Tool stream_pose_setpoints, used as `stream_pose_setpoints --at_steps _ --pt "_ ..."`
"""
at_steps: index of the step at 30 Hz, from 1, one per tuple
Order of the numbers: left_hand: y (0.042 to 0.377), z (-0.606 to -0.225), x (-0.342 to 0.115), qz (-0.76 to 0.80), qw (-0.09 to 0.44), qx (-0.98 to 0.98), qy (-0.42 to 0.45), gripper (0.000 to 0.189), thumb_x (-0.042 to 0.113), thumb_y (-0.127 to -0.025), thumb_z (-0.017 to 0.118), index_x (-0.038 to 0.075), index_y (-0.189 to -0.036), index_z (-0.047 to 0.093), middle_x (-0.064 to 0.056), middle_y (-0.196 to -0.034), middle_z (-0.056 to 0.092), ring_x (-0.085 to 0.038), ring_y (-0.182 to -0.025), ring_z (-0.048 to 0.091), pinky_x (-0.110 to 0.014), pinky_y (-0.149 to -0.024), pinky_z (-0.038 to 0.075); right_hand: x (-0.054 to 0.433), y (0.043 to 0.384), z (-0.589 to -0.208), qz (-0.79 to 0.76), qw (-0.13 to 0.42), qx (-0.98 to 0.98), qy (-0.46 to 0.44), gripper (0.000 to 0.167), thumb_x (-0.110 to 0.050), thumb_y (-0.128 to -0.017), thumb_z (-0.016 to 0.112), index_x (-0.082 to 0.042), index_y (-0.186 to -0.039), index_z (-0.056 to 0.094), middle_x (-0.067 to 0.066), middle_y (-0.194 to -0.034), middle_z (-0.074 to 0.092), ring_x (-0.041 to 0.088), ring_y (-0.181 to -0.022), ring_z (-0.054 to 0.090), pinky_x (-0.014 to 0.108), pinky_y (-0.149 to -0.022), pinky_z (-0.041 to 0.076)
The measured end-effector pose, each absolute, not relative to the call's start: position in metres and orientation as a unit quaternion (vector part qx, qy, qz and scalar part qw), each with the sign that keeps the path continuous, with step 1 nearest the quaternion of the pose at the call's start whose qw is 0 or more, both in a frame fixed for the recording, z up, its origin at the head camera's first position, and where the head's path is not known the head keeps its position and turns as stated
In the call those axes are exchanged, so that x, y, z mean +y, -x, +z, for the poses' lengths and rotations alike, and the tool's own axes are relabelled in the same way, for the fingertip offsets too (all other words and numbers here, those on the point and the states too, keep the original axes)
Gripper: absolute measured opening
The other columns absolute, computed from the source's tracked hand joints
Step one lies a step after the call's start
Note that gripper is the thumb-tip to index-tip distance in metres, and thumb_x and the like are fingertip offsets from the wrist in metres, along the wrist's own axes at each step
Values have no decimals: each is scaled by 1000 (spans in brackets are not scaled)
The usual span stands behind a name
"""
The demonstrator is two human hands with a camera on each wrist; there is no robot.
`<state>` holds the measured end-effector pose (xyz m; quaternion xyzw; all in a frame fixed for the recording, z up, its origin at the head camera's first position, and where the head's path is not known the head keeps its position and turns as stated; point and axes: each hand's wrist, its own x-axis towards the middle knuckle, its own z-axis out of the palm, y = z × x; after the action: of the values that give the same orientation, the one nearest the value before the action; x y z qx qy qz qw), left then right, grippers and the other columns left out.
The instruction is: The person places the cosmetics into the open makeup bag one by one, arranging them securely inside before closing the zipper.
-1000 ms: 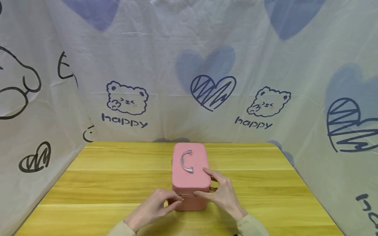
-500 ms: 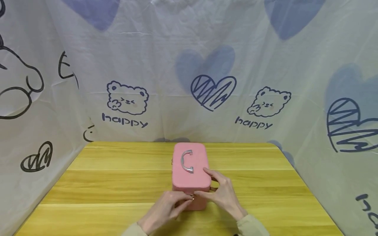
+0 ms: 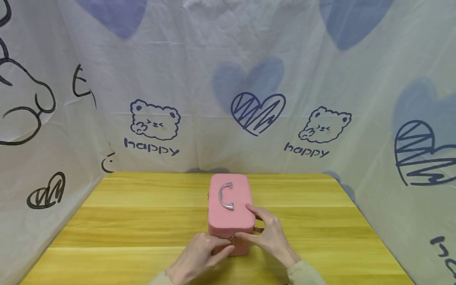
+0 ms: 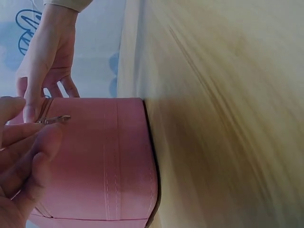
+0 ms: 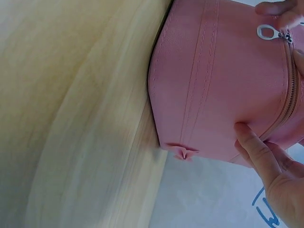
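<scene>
A pink case [image 3: 230, 213] with a silver handle [image 3: 221, 196] stands on the table, its lid down. My left hand [image 3: 199, 253] is at its front, thumb and index finger apart. Between them hangs the zipper pull [image 3: 232, 239], whose silver ring [image 5: 267, 32] shows uncovered in the right wrist view. My right hand [image 3: 272, 235] grips the case's front right corner. Its thumb lies at the front edge beside the pull, its index fingertip on the lid, its other fingers at the right side. In the left wrist view the right hand [image 4: 50, 61] is beyond the case.
The case stands on a yellow wood-grain table [image 3: 142, 213]. Behind and at both sides hangs a white cloth [image 3: 199, 79] printed with hearts and bears. A small pink bow-like piece [image 5: 184, 152] sits low on the case's side.
My left hand has moved to the right along the case's front, and the zipper pull with it. Its thumb and index finger have since parted. The right hand keeps its place.
</scene>
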<state>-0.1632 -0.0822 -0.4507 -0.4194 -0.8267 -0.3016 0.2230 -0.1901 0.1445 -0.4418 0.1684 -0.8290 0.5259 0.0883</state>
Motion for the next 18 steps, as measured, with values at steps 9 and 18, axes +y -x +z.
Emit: stream_pose_setpoints --at_steps 9,18 --pt "163 -451 -85 -365 350 -765 399 31 14 -96 66 19 -66 61 13 -53 54 14 -52 38 1 -50 32 146 191 -445 529 95 -822 -187 79 -20 -68 94 -10 -139 60 13 -136 64 36 -122 63 23 -81 60" --pt "166 -452 -83 -384 429 -758 307 18 21 -92 69 14 -80 57 6 -78 55 -6 -77 51 -14 -71 44 145 191 -444 514 106 -829 -192 80 -19 -66 95 -10 -138 61 11 -136 64 31 -122 64 22 -81 59"
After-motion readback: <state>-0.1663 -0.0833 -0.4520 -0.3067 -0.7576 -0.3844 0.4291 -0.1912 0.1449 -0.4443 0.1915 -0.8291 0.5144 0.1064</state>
